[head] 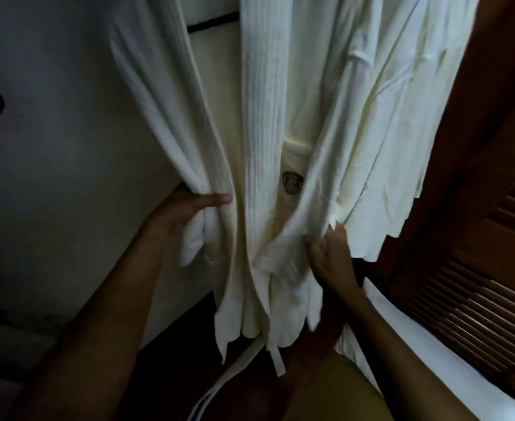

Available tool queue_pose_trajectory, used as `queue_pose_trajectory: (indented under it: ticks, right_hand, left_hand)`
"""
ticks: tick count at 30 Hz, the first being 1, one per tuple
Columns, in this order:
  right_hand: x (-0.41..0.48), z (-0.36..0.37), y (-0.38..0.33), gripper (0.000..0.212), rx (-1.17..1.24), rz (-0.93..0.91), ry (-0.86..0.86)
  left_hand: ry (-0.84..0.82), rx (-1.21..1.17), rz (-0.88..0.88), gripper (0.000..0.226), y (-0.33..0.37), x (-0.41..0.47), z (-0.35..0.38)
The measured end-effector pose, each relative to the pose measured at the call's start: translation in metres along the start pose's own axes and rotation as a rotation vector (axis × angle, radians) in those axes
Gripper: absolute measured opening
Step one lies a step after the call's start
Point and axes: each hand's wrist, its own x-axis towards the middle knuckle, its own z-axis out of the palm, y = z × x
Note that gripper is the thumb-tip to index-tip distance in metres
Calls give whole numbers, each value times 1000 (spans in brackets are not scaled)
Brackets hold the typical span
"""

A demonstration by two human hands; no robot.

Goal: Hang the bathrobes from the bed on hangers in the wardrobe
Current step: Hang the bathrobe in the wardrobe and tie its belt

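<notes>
A white bathrobe (262, 123) hangs down the middle of the view, with a ribbed collar edge and a dark emblem (292, 183) on its chest pocket. My left hand (186, 211) grips the robe's left front panel, thumb lying across the bunched cloth. My right hand (329, 256) pinches the right front panel near the waist. The belt (276, 357) dangles below the hem. The hanger is out of view above the frame. More white cloth (402, 117) hangs to the right.
A dark wooden louvred wardrobe door (481, 284) stands at the right. A pale wall (67, 147) fills the left. A dark rail (213, 21) crosses behind the robe at the top. White fabric (402, 338) lies at lower right.
</notes>
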Motion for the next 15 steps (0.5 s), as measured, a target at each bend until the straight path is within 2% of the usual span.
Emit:
queue_pose_trajectory:
  ticks: [2, 4, 6, 9, 12, 13, 15]
  right_hand:
    - [-1, 8, -20, 62, 28, -17, -60]
    - [-8, 13, -42, 87, 73, 31, -141]
    - [-14, 15, -65, 119, 129, 81, -257]
    - [-11, 22, -88, 141, 98, 35, -280]
    - [-5, 30, -101, 146, 78, 60, -154]
    - [-5, 32, -104, 140, 67, 88, -123]
    - [-6, 30, -105, 113, -7, 122, -63]
  left_hand:
    - [229, 138, 6, 77, 5, -6, 31]
    - [341, 261, 12, 68, 20, -22, 65]
    - [281, 314, 61, 65, 30, -36, 88]
    - [114, 348, 39, 82, 48, -57, 103]
    - [39, 257, -16, 91, 62, -68, 107]
    - [-2, 194, -48, 96, 65, -70, 106]
    - [-120, 63, -72, 112, 69, -70, 99]
